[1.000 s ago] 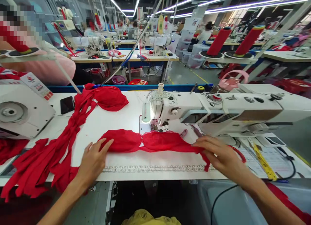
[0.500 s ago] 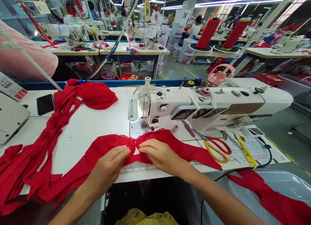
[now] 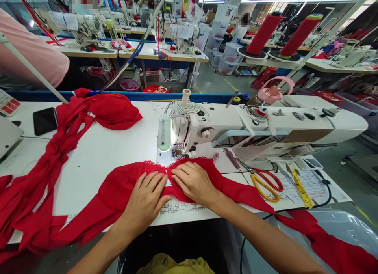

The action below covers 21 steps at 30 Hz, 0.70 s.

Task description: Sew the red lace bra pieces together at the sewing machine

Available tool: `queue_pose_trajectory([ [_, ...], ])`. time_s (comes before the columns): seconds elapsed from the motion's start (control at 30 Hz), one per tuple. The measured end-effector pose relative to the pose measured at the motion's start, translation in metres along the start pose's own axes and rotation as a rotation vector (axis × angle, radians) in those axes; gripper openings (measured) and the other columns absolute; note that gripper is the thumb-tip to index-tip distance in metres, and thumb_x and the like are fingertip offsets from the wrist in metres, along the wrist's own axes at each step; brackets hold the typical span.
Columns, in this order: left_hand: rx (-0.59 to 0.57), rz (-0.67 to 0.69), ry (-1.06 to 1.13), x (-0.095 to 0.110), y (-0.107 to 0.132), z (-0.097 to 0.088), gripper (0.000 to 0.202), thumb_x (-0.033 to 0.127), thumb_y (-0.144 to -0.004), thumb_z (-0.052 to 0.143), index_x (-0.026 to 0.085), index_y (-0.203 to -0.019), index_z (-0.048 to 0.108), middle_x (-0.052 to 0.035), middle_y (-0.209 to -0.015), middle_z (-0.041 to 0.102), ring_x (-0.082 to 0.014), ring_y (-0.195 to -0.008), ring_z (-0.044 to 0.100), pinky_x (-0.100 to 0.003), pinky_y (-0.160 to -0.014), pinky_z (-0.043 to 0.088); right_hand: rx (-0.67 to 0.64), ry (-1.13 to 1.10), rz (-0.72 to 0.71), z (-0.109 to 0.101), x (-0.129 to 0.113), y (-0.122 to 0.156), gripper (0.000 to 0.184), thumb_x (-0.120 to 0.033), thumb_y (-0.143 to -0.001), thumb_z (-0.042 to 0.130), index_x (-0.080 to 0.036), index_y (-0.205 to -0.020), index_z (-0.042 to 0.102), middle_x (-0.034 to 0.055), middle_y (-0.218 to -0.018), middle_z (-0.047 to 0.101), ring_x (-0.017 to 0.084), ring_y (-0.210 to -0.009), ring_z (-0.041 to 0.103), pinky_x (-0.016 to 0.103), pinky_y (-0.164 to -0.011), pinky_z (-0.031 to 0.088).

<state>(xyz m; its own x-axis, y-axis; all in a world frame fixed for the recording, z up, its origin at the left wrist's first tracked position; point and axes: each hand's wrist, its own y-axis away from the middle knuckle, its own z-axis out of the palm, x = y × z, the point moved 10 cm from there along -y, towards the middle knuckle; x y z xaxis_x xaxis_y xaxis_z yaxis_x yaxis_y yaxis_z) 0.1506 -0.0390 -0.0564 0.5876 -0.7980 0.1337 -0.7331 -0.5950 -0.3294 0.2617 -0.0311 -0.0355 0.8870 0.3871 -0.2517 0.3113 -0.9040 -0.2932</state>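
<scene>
Left hand (image 3: 149,197) just got spread flat, so the red garment (image 3: 118,183) seems pinned, though any right hand (image 3: 196,184) pinch can't be told.

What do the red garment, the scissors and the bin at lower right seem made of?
Red garment: matte fabric, by its soft creases and lacy edge; fibre unclear.
Scissors: apparently metal blades, grey with a sheen; the smooth red and orange handles look like plastic.
Bin: probably glossy plastic, judging by bright highlights and a bluish, seemingly translucent look.

Holds bare arms (image 3: 251,230) out front: left hand (image 3: 144,199) palm down, thumb (image 3: 163,202) out; right hand (image 3: 195,183) just beside, fingers (image 3: 184,173) bent.
</scene>
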Motion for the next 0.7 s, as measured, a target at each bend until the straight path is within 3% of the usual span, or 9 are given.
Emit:
queue_pose_trajectory([
  [0.17, 0.016, 0.015, -0.090, 0.008, -0.003, -0.001, 0.045, 0.042, -0.102, 0.042, 0.014, -0.133, 0.059, -0.0138, -0.137, 0.061, -0.0313, -0.123, 0.056, -0.050, -0.106, 0.037, -0.106, 0.006, 0.171, 0.019, 0.017, -0.024, 0.020, -0.032, -0.102, 0.050, -0.021, -0.106, 0.067, 0.0052, -0.094, 0.064, 0.018, -0.083, 0.059, 0.029, -0.064, 0.040],
  [0.3, 0.062, 0.025, -0.074, 0.008, -0.002, -0.004, 0.043, 0.040, -0.101, 0.045, 0.015, -0.133, 0.059, -0.0125, -0.134, 0.064, -0.0305, -0.122, 0.057, -0.055, -0.114, 0.028, -0.152, -0.148, 0.227, 0.027, 0.025, -0.030, 0.009, -0.024, -0.098, 0.058, -0.022, -0.095, 0.066, 0.0021, -0.098, 0.061, 0.016, -0.086, 0.058, 0.027, -0.068, 0.039],
  [0.47, 0.096, 0.057, -0.021, 0.008, -0.003, -0.006, 0.041, 0.040, -0.101, 0.047, 0.017, -0.134, 0.059, -0.0108, -0.131, 0.066, -0.0275, -0.121, 0.059, -0.062, -0.122, 0.010, -0.195, -0.270, 0.259, 0.034, 0.029, -0.035, 0.005, -0.026, -0.095, 0.063, -0.022, -0.092, 0.063, -0.0001, -0.097, 0.060, 0.015, -0.086, 0.058, 0.027, -0.068, 0.038],
  [0.7, 0.088, 0.168, 0.019, 0.017, -0.001, -0.002, 0.045, 0.035, -0.099, 0.051, 0.006, -0.134, 0.056, -0.0140, -0.134, 0.064, -0.0262, -0.133, 0.052, -0.049, -0.125, 0.017, -0.205, -0.134, 0.268, 0.043, 0.025, -0.039, 0.007, -0.018, -0.095, 0.055, -0.019, -0.089, 0.059, 0.0052, -0.099, 0.060, 0.019, -0.085, 0.057, 0.029, -0.065, 0.037],
])
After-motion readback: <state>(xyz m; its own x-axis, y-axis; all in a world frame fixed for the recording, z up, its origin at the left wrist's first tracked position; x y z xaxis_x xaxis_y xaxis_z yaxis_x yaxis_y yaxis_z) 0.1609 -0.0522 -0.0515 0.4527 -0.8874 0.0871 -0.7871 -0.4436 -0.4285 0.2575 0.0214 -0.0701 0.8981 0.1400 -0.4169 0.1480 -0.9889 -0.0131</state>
